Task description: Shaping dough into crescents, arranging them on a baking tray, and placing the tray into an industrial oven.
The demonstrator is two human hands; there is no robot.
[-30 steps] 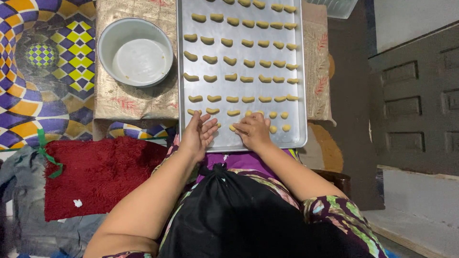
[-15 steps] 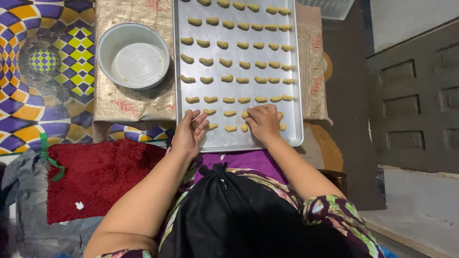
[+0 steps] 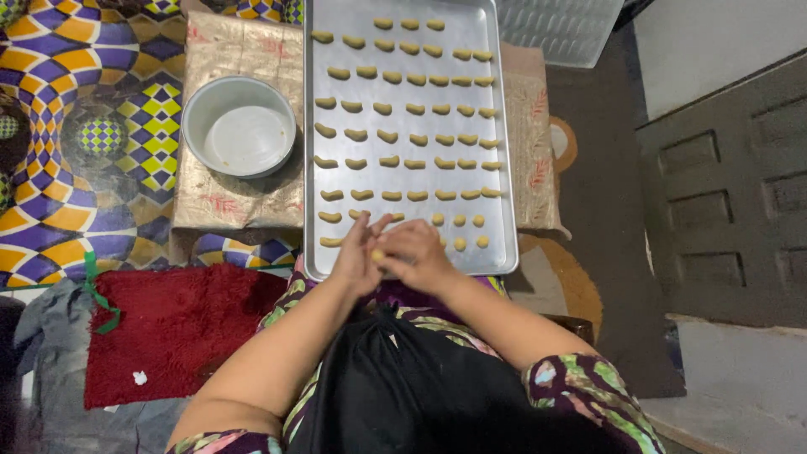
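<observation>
A long metal baking tray point(image 3: 502, 151) lies in front of me, filled with rows of small curved yellow dough pieces point(image 3: 389, 136). My left hand point(image 3: 357, 255) and my right hand point(image 3: 416, 255) meet over the tray's near edge. Between their fingers sits a small yellow dough piece point(image 3: 378, 254), pinched from both sides. Near the hands, on the tray, lie a few small round dough balls point(image 3: 459, 243). My forearms reach in from the bottom of the view over a black cloth on my lap.
A round white bowl point(image 3: 239, 127) stands left of the tray on a gold patterned cloth point(image 3: 235, 202). A red shaggy mat point(image 3: 176, 328) lies at lower left over a colourful patterned floor covering point(image 3: 76, 126). A dark panelled door point(image 3: 731, 193) is on the right.
My two hands were apart on the tray's near rows. They have drawn together at the near edge and now pinch one dough piece between them.
</observation>
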